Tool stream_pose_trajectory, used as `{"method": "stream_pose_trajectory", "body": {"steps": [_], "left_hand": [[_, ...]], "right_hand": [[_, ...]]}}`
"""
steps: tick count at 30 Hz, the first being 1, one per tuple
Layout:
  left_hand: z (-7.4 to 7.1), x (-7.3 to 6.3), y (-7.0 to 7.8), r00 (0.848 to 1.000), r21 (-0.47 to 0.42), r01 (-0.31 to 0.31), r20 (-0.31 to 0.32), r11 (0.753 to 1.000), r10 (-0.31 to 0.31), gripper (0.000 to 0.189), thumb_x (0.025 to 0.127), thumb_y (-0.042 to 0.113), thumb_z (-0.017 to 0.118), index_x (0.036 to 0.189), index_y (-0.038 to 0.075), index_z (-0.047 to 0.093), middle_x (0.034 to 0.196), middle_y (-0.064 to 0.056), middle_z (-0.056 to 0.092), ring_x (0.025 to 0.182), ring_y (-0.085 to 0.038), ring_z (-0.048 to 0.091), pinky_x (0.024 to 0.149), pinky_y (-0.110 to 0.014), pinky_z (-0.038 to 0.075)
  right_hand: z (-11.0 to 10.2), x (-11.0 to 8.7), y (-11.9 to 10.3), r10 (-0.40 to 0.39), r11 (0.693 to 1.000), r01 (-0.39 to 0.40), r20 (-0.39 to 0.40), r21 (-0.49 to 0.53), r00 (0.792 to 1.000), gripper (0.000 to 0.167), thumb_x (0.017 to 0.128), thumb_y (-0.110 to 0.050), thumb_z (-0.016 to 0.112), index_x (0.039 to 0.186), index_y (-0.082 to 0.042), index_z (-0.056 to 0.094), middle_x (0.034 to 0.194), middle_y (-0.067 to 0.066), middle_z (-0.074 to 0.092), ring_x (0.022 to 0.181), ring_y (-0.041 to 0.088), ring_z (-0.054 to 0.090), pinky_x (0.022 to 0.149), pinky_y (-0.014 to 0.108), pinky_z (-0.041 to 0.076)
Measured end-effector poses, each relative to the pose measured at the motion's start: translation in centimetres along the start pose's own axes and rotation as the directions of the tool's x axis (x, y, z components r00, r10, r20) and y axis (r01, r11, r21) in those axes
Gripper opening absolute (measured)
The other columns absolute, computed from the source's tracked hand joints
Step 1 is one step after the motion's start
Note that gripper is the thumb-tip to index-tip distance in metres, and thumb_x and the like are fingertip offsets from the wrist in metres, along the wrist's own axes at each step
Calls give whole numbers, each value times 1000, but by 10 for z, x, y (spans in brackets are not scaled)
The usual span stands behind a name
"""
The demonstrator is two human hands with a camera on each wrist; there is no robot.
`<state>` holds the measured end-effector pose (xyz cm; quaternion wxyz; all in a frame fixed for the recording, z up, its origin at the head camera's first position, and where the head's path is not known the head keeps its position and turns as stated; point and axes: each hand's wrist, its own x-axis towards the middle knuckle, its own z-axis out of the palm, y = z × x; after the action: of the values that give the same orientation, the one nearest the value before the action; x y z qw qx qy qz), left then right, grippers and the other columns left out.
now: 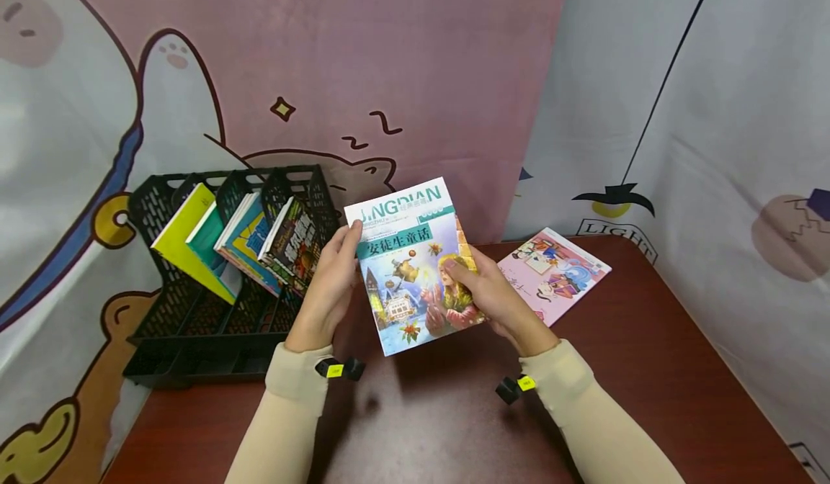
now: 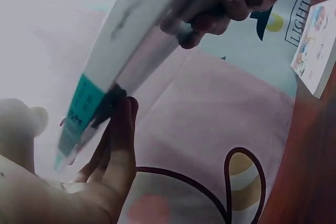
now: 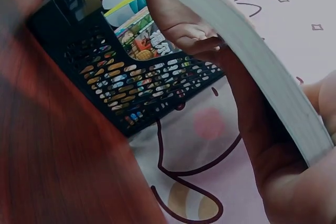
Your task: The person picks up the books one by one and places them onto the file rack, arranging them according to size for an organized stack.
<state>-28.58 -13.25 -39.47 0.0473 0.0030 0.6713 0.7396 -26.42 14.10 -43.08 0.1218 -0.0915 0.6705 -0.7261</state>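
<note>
Both hands hold a paperback book (image 1: 405, 289) above the table, its illustrated front cover facing up toward the head camera and slightly tilted. My left hand (image 1: 332, 282) grips the book's left edge, thumb on the cover and fingers behind. On the right edge, my right hand (image 1: 496, 293) does the same, with its thumb over the cover picture. In the left wrist view the book (image 2: 121, 51) shows edge-on, fingers of both hands beneath it. The right wrist view shows the book's thick page edge (image 3: 262, 72) between thumb and fingers.
A black file rack (image 1: 194, 358) with several slanted books stands at the left of the brown table (image 1: 441, 426). Behind the right hand lies a pink book (image 1: 551, 271) flat near the back edge. A printed curtain (image 1: 421, 59) hangs right behind the table.
</note>
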Motion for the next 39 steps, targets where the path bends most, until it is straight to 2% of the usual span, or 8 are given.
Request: {"method": "stream_pose_trajectory", "body": {"steps": [4,8,15,20,24,27,33,39], "left_hand": [[2,0,1,1000,-35,14,17,999,-13,66,106,74,55,151,26,57,125,-2,76,105,-16,77,92,-32,62],[4,-2,2,1000,-52,13,26,999,-12,68,102,75,61,146,22,64,122,-3,80,104,-17,79,92,-33,64],[8,-4,3,999,-48,15,48,999,-13,51,102,51,79,142,21,71,120,-4,84,101,-22,83,88,-38,68],[10,-3,3,1000,-35,-12,-3,999,12,42,99,35,85,136,19,75,113,-3,85,94,-22,84,82,-39,69],[13,-4,3,997,-24,-74,-35,997,73,39,99,28,86,134,15,76,110,-4,85,91,-22,85,81,-39,69],[15,-6,4,994,3,-96,-53,995,96,38,99,27,86,133,13,76,110,-5,85,91,-22,85,80,-39,70],[14,-15,6,987,97,-133,-76,986,140,37,99,31,86,130,11,78,109,-10,85,86,-25,85,75,-41,70],[6,-28,10,979,167,-170,-87,971,186,37,100,31,85,128,7,78,105,-12,86,81,-24,85,72,-42,70]], "right_hand": [[-2,-2,-1,-23,999,24,71,-21,997,51,115,-35,60,159,-11,49,122,11,69,100,17,75,84,29,64],[-2,-3,-2,-40,999,42,122,-14,992,50,115,-34,60,158,-10,49,123,10,70,101,16,76,85,30,65],[-5,-5,-5,-77,996,82,122,-33,990,48,115,-30,60,156,-6,51,122,11,70,101,15,75,85,29,65],[-5,-4,-4,-92,995,97,137,-32,986,48,116,-30,58,155,-4,51,121,9,71,101,15,75,86,29,65],[-7,-3,-5,-50,998,53,148,-20,988,47,116,-32,58,153,-5,52,119,9,73,99,15,77,85,30,65],[-10,-2,-5,7,999,-2,163,-32,987,48,116,-35,58,155,-8,52,119,9,73,99,16,77,84,30,65],[-13,2,2,113,992,-97,219,-85,969,54,114,-43,60,158,-12,50,124,12,74,102,20,78,85,33,66],[-7,3,13,136,987,-108,259,-121,956,57,113,-47,61,156,-10,55,130,14,76,108,20,78,91,34,65]]}}
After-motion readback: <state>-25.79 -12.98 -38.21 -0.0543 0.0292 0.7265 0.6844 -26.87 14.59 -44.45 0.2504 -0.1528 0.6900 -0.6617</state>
